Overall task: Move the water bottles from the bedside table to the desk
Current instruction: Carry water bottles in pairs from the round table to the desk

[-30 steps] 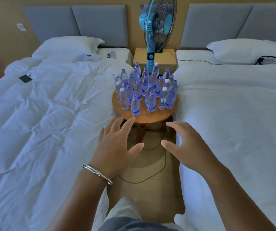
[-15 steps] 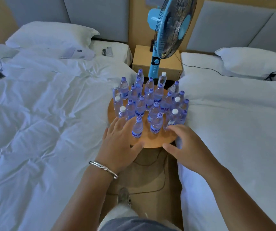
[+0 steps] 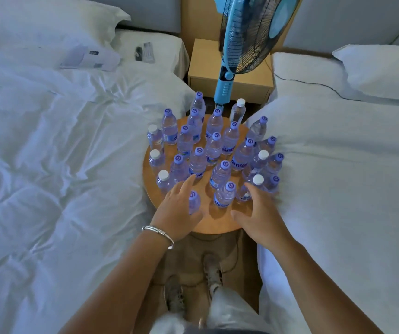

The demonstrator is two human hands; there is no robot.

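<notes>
My left hand (image 3: 178,210) and right hand (image 3: 262,214), both spread empty, reach the nearest clear plastic purple-capped water bottles (image 3: 225,196) on the round wooden bedside table (image 3: 217,225); next I grasp.

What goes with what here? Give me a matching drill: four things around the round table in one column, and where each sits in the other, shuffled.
Things:
1. left hand
2. right hand
3. blue fan
4. papers

Places:
A. on the left bed, near its pillow
B. beyond the round table, in front of the wooden nightstand
C. at the front bottle with a purple cap
D. beside the front bottle with a white cap, near the right bed

Pairs: 1-C, 2-D, 3-B, 4-A
</notes>
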